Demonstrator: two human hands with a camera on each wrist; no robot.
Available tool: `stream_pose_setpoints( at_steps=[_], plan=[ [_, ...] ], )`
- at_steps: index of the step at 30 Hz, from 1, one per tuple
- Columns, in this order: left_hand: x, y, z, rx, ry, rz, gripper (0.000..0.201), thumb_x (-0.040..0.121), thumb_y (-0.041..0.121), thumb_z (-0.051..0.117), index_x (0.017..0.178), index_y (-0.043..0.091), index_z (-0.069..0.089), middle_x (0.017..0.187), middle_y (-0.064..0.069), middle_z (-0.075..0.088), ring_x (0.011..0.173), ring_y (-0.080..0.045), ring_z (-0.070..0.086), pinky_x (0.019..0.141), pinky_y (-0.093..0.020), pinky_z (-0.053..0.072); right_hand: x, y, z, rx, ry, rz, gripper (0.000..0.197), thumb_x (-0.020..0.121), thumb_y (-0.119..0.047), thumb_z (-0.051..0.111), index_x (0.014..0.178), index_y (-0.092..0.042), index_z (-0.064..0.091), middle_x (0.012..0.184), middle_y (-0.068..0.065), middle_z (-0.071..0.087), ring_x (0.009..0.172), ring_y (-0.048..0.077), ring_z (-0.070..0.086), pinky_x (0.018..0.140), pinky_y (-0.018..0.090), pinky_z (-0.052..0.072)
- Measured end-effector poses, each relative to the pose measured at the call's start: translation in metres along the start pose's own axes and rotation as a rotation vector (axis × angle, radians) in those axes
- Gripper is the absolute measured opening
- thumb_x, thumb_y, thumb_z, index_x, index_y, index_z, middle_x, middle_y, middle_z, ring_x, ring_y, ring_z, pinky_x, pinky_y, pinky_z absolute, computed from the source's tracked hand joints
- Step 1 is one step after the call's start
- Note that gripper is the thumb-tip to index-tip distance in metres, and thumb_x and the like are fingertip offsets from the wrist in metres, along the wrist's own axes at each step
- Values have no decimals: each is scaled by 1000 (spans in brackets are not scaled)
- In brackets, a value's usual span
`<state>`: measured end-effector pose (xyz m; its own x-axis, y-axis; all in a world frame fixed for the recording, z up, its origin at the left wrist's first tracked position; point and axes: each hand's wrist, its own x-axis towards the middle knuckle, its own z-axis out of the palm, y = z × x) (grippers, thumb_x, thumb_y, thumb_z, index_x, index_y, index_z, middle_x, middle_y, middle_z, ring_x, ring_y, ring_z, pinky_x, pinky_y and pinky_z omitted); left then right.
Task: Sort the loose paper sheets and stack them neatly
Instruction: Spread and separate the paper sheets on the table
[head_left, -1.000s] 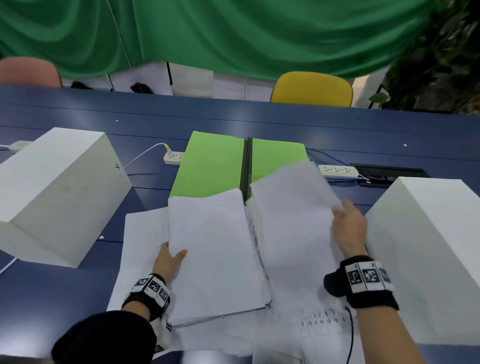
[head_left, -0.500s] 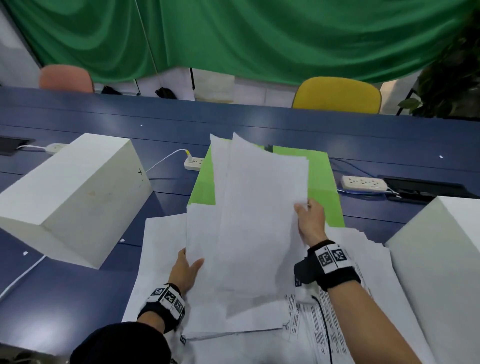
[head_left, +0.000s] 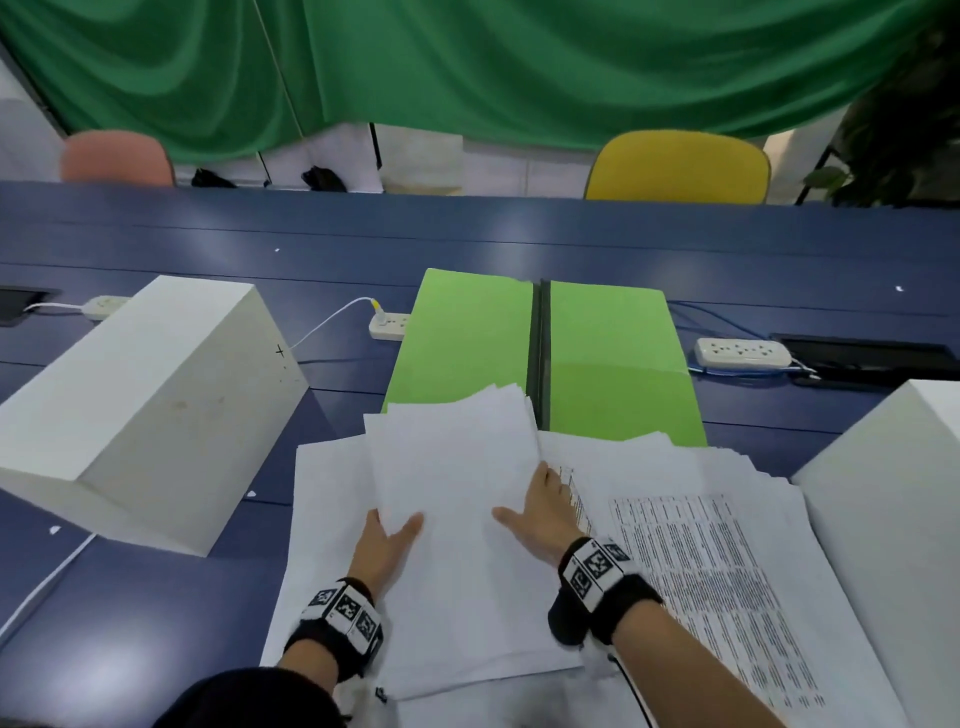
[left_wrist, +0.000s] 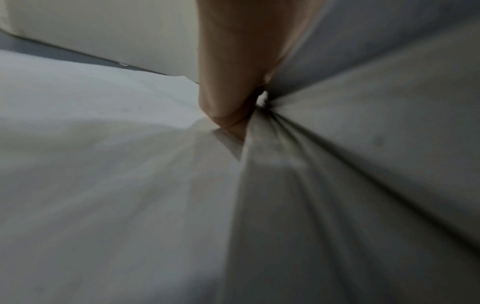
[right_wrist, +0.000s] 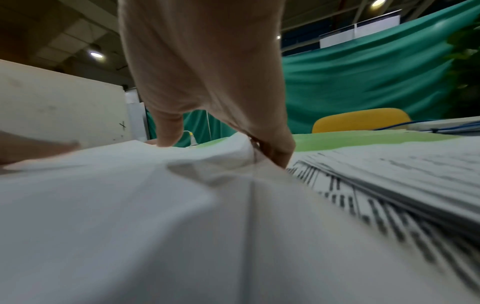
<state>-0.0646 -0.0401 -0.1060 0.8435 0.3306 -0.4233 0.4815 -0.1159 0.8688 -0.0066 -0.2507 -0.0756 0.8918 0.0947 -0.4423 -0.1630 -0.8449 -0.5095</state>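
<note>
With the left hand (head_left: 385, 540) and right hand (head_left: 540, 512) pinching opposite edges of a ragged pile of blank white sheets (head_left: 457, 519), squaring looks half done (the head view shows loose printed white pages (head_left: 701, 561) beyond the right hand, which the left wrist view lacks).

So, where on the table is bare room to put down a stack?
Bare blue table lies beyond the green folder, and at near left below the left white block. It is crowded between the two blocks: loose paper sheets cover everything there.
</note>
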Motion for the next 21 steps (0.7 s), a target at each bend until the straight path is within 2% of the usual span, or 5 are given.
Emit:
stream_pose_setpoints(
  at_steps=[4, 9, 15, 18, 21],
  plan=[
    [-14, 9, 5, 52, 31, 120, 50, 84, 12, 66, 126, 7, 40, 116, 1, 50, 107, -18, 50, 90, -26, 38, 4, 14, -1, 393, 71, 40, 90, 86, -32, 64, 148, -3, 6, 156, 12, 13, 144, 26, 13, 116, 36, 15],
    [-32, 34, 5, -111, 18, 329, 34, 84, 1, 63, 111, 16, 48, 104, 4, 62, 101, -21, 61, 75, -18, 50, 15, 40, -14, 779, 30, 179, 64, 73, -25, 77, 124, 3, 51, 126, 18, 59, 111, 30, 59, 98, 41, 47],
    [-53, 87, -6, -276, -14, 571, 35, 79, 15, 66, 108, 27, 51, 108, 7, 65, 102, -11, 63, 86, -22, 51, -12, 20, -59, 1296, -95, -155, 80, 40, -35, 92, 109, -11, 60, 105, 10, 71, 88, 22, 70, 72, 33, 57],
    [-67, 119, -5, -276, 65, 713, 36, 87, 0, 60, 107, 25, 46, 103, 12, 62, 92, 9, 62, 81, -9, 47, -33, -10, -93, 1069, 272, -365, 37, 75, -13, 74, 108, -19, 59, 110, 5, 68, 94, 12, 66, 87, 32, 53],
    [-77, 142, 3, -313, 134, 810, 47, 88, -6, 53, 106, 35, 37, 102, 14, 55, 87, 19, 58, 75, 0, 42, -59, -40, -117, 987, 495, -566, 28, 85, 0, 61, 102, -22, 57, 97, -5, 65, 82, -7, 62, 77, 13, 50]
  ],
)
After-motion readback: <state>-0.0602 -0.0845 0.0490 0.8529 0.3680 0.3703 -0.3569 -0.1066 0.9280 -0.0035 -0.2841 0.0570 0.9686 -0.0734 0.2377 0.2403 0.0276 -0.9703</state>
